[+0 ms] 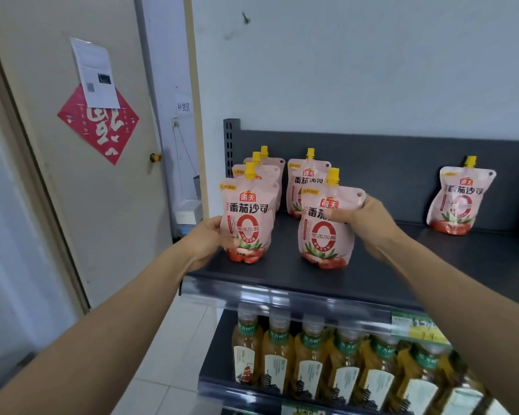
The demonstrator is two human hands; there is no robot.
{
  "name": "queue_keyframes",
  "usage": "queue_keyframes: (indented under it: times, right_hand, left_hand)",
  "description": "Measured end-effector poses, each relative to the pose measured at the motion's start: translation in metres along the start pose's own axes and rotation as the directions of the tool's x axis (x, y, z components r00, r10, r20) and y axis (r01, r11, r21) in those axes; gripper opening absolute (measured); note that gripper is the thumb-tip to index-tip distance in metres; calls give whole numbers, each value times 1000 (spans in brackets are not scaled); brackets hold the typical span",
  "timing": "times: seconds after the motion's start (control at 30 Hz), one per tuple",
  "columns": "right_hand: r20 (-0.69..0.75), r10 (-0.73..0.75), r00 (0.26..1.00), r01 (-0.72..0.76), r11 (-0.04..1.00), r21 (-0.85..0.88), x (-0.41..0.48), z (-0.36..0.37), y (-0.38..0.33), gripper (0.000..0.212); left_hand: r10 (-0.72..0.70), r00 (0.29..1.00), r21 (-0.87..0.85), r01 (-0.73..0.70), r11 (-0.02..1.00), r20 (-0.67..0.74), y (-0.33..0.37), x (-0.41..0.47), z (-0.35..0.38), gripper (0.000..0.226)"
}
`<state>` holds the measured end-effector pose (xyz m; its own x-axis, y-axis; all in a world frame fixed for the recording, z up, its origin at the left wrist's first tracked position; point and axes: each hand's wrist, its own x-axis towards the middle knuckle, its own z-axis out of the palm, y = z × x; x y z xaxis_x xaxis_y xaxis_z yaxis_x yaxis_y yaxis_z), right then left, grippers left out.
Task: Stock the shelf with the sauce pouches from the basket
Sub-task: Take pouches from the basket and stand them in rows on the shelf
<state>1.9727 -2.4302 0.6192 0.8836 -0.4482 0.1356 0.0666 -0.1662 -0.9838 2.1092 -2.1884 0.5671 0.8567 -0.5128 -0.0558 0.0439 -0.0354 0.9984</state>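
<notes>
Pink sauce pouches with yellow caps stand upright on the dark grey shelf (pixel 297 274). My left hand (pixel 206 239) grips the front-left pouch (pixel 247 217) by its left side; two more pouches line up behind it. My right hand (pixel 366 218) holds the front-middle pouch (pixel 324 229) at its upper right, thumb across the front. Another pouch (pixel 300 187) stands behind that one, and a lone pouch (pixel 459 199) leans near the back panel at the right. No basket is in view.
Below, a lower shelf carries a row of tea bottles (pixel 312 354) behind a clear rail with a price tag (pixel 417 327). A door (pixel 72 145) with a red paper decoration stands at the left. A white wall rises behind the shelf.
</notes>
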Motion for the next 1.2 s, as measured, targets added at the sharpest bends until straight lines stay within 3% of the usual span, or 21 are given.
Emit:
queue_keyframes:
  times: [0.23,0.8,1.2]
  right_hand:
    - [164,93,982,-73,989,-127,-11,-3,20,33]
    - [5,39,999,-39,995,-89,16,4,32,42]
    - [19,62,998,-60,995,-83,37,10,40,42]
  left_hand:
    - [14,999,-48,-16,999,-45,0,-4,12,46]
    - [-2,999,-34,0,999,-35,5,19,15,43]
    - [17,995,-15,-19,1000,-101,12,19,9,59]
